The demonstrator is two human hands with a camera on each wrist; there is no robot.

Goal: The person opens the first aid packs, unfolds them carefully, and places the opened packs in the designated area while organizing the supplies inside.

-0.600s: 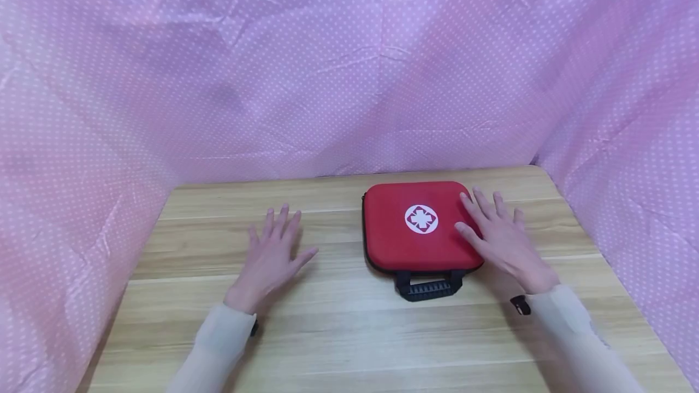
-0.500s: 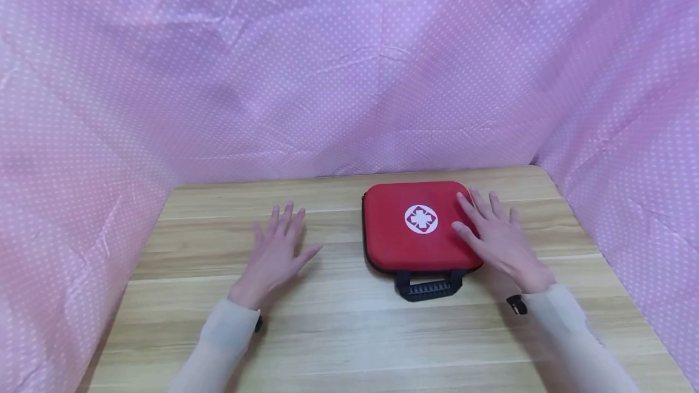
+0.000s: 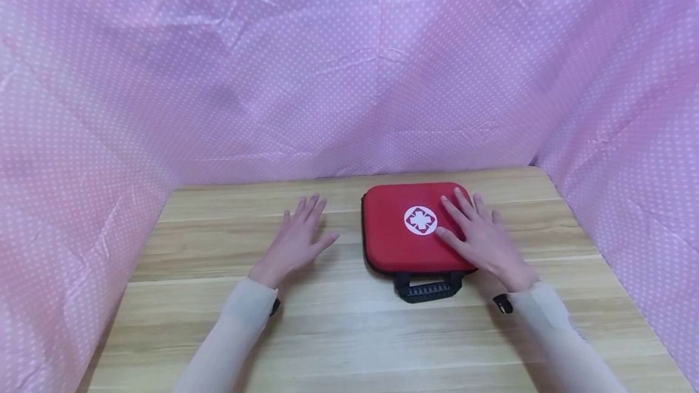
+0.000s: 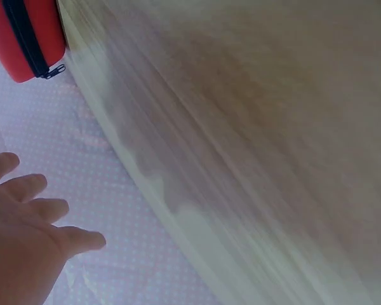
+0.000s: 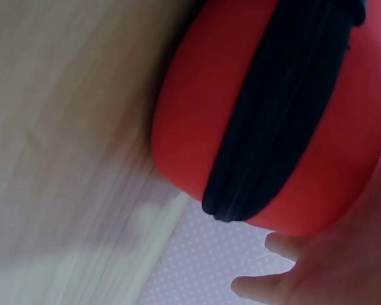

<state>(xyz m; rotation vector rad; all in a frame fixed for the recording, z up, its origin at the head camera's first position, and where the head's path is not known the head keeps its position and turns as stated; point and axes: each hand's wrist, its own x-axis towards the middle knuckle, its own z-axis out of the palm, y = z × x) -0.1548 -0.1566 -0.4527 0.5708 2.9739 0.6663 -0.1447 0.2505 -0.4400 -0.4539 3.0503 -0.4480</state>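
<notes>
A red first-aid case (image 3: pixel 393 235) with a white cross emblem lies flat and closed on the wooden table, its black handle (image 3: pixel 430 291) toward the person. My right hand (image 3: pixel 486 241) is spread over the right part of the case; whether it touches the lid I cannot tell. To the left of the case, my left hand (image 3: pixel 295 242) is held above the table with fingers straight and apart, holding nothing. In the left wrist view the case's zipper pull (image 4: pixel 54 71) shows at its corner. The right wrist view shows the black zipper band (image 5: pixel 273 114) along the case's side.
The wooden table (image 3: pixel 349 344) carries the case. Pink dotted cloth (image 3: pixel 349 77) hangs behind the table and along both sides. A black wrist strap (image 3: pixel 502 304) shows under the right sleeve.
Both hands have moved: the left one to the right, closer to the case, and the right one to the left, farther over the lid. The case has stayed in place.
</notes>
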